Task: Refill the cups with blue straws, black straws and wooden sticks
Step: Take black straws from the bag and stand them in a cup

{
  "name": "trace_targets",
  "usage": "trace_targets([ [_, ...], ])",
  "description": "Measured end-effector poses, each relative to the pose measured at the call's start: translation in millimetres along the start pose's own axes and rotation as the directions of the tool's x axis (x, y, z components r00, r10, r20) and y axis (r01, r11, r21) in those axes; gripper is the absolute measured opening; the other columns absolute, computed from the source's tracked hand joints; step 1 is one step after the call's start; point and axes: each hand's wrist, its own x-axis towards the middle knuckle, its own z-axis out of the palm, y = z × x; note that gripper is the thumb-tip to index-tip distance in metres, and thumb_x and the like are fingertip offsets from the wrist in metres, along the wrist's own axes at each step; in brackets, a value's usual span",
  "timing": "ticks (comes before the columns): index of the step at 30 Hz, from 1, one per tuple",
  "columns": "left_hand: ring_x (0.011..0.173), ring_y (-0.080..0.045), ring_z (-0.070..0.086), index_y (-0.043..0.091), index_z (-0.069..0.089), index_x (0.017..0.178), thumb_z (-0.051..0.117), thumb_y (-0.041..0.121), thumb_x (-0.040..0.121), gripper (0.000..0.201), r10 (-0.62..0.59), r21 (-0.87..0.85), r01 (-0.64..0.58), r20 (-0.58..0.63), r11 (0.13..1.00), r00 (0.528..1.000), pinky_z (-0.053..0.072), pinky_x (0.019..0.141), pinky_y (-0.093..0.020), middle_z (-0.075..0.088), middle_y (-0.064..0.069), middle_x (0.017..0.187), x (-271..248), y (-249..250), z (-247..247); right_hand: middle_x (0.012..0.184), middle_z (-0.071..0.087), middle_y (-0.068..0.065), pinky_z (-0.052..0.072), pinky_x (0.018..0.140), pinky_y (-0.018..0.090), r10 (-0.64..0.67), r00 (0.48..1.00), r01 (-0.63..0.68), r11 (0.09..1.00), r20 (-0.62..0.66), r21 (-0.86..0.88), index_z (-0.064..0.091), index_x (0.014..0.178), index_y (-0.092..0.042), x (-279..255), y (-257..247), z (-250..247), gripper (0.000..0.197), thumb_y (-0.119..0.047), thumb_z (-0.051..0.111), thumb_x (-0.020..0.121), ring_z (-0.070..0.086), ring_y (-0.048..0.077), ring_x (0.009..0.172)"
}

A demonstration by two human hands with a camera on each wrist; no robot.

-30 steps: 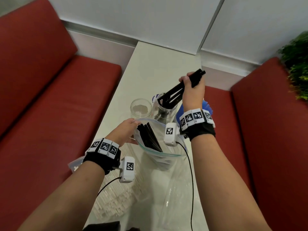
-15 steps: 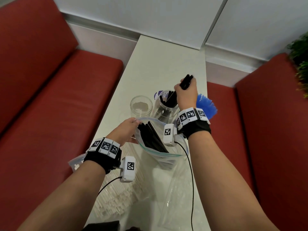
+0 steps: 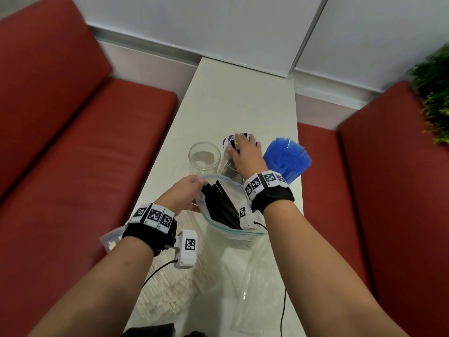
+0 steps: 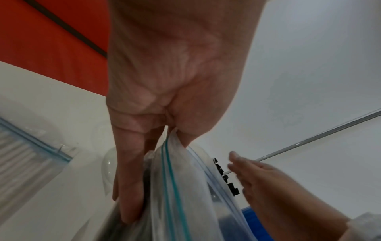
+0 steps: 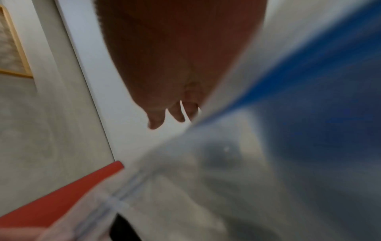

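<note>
My left hand (image 3: 185, 190) pinches the rim of a clear zip bag (image 3: 230, 233) and holds it upright and open; black straws (image 3: 221, 205) stand inside it. In the left wrist view the left hand (image 4: 164, 97) has its thumb and fingers on either side of the bag's blue zip edge (image 4: 175, 187). My right hand (image 3: 245, 152) lies flat, fingers straight, on the black straw tops (image 4: 224, 176) in the middle glass cup (image 3: 227, 164). To its left stands an empty glass cup (image 3: 204, 158). A fan of blue straws (image 3: 286, 156) stands on the right.
A zip bag of pale sticks (image 3: 165, 295) lies at the near left of the narrow white table (image 3: 238, 98), and an empty clear bag (image 3: 257, 288) at the near right. Red benches (image 3: 73, 142) flank the table. A plant (image 3: 435, 93) is at the far right.
My right hand lowered the bunch of black straws into the middle cup, let go of it, and now lies flat on the tops. The left hand kept holding the bag.
</note>
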Motion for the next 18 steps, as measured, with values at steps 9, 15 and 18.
trace_targets([
  [9,0.089,-0.034,0.068,0.006,0.058,0.117,0.041,0.022,0.102,0.027,0.015,0.01,-0.015,-0.022,1.0,1.0,0.058,0.061,-0.037,0.065,-0.019,0.11,-8,-1,3,0.084,0.073,0.011,0.063,0.078,0.039,-0.009,0.949,-0.143,0.878,0.314,0.456,0.068,0.091,-0.011,-63,-17,-35,0.021,-0.003,0.049,0.096,0.071,0.02,0.074],
  [15,0.095,-0.034,0.067,0.013,0.058,0.11,0.039,0.025,0.101,0.024,0.035,0.012,-0.034,-0.077,0.999,0.996,0.059,0.063,-0.041,0.065,-0.018,0.112,-8,-6,14,0.12,0.064,0.015,0.043,0.084,0.034,0.137,0.908,-0.162,0.986,0.396,0.03,0.048,0.127,-0.009,-123,-1,68,0.044,-0.028,0.066,0.092,0.061,0.033,0.106],
  [18,0.092,-0.029,0.068,0.018,0.059,0.103,0.039,0.027,0.101,0.022,0.049,0.047,-0.045,-0.091,0.998,0.995,0.059,0.063,-0.038,0.066,-0.016,0.111,-14,-8,14,0.122,0.064,0.013,0.039,0.081,0.028,0.161,0.934,-0.219,0.963,0.319,0.155,0.051,0.126,-0.008,-134,9,89,0.047,-0.016,0.075,0.086,0.061,0.03,0.111],
])
